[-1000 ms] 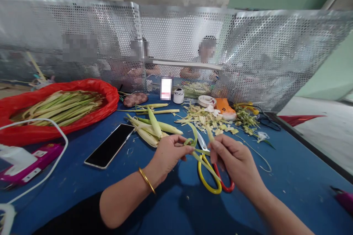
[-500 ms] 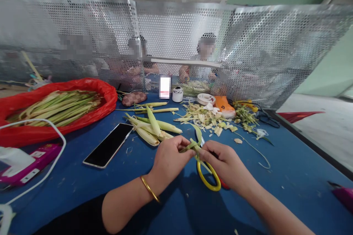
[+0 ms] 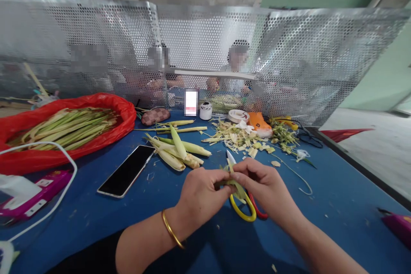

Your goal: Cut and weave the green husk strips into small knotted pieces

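Observation:
My left hand [image 3: 201, 197] pinches pale-green leaf strips [image 3: 238, 189], fingers curled round them. From the other side my right hand [image 3: 268, 186] presses thumb and fingers on the same strips, so the two hands almost touch. Part of the strips is hidden by the fingers. Directly beneath lies a pair of scissors [image 3: 239, 215] with one yellow and one red handle, its blade tip pointing away from me. Beyond my left hand rest several husk-wrapped pieces [image 3: 179, 143] that look like small corn ears.
A phone [image 3: 126, 171] lies left of the husks. Behind it stands a red bag [image 3: 125, 130] of long leaves. Leaf scraps [image 3: 236, 135], a tape roll [image 3: 238, 116] and an orange packet [image 3: 257, 122] are at the back. A perforated metal screen [image 3: 205, 30] separates me from people opposite.
The leaf strips have been bent down toward me between my fingers; the upright leaf end no longer sticks up. My hands have shifted slightly, baring the scissor blade and red handle.

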The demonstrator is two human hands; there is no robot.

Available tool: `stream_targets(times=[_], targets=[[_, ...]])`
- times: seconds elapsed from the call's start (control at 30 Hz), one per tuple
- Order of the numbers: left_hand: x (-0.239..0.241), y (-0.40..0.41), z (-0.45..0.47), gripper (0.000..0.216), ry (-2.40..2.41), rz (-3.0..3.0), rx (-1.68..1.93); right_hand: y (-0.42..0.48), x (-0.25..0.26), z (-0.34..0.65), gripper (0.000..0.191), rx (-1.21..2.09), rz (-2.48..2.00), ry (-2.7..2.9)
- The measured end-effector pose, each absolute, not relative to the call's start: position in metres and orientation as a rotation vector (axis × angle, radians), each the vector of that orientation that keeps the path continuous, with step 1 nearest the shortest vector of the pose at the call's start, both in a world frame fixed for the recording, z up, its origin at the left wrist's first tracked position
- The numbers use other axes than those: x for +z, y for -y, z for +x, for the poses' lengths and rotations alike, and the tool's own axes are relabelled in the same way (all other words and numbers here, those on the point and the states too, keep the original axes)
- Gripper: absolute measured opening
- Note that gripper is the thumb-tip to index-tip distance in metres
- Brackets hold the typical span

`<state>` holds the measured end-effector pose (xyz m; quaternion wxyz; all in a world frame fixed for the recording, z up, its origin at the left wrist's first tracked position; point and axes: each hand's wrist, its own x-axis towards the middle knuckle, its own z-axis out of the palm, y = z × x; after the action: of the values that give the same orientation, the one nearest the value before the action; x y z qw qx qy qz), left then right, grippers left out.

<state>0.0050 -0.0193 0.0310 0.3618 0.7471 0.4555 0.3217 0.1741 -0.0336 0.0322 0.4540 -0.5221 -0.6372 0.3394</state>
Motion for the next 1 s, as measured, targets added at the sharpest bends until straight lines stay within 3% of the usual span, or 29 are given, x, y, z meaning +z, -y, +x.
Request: stream_targets(times=[0.13,0.3,0.67,0.87,1.0], targets=[[0.040,0.026,0.005,0.012,-0.998,1.692,0.628,0.034,0.039,0.178,0.023,0.994,-1.219,1.425],[0.038,0.026,0.006,0.011,-0.813,1.524,0.407,0.027,0.033,0.179,0.021,0.831,-1.174,1.256],[0.034,0.027,0.009,0.020,-0.706,1.370,0.192,0.022,0.018,0.170,0.020,0.801,-1.192,1.048],[0.033,0.023,0.011,0.011,-0.775,1.208,0.395,0.010,0.011,0.177,0.026,0.872,-1.282,1.065],[0.031,0.013,0.014,0.011,-0.929,1.051,0.723,0.014,0.019,0.186,0.025,0.460,-1.375,1.325]])
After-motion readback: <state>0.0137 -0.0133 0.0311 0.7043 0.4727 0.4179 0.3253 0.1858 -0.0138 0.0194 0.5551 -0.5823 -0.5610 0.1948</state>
